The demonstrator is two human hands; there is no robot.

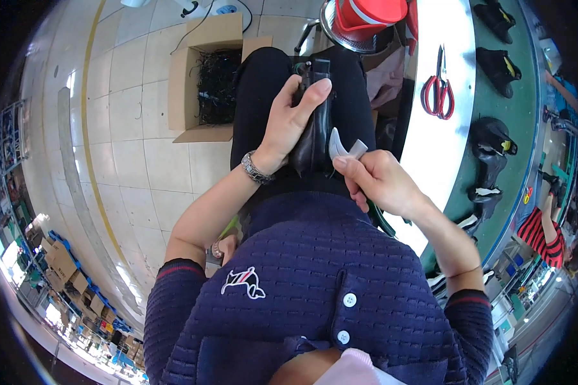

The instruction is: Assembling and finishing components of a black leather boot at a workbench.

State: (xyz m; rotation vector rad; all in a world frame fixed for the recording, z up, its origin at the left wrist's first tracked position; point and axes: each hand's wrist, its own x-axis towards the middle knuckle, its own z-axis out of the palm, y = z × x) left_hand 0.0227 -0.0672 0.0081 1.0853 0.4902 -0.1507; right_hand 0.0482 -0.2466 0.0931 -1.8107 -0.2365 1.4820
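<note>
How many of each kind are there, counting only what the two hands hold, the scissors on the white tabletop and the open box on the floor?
Black shoe, in the left hand: 1
Grey curved tool, in the right hand: 1
Red-handled scissors: 1
Open cardboard box: 1
Total: 4

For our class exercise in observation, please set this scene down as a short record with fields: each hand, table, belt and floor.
Left hand: grips a black shoe over the lap
Right hand: holds a curved grey tool beside the shoe; contact unclear
White table: red-handled scissors
Green belt: several dark shoes
Floor: open cardboard box containing tangled black material
</note>
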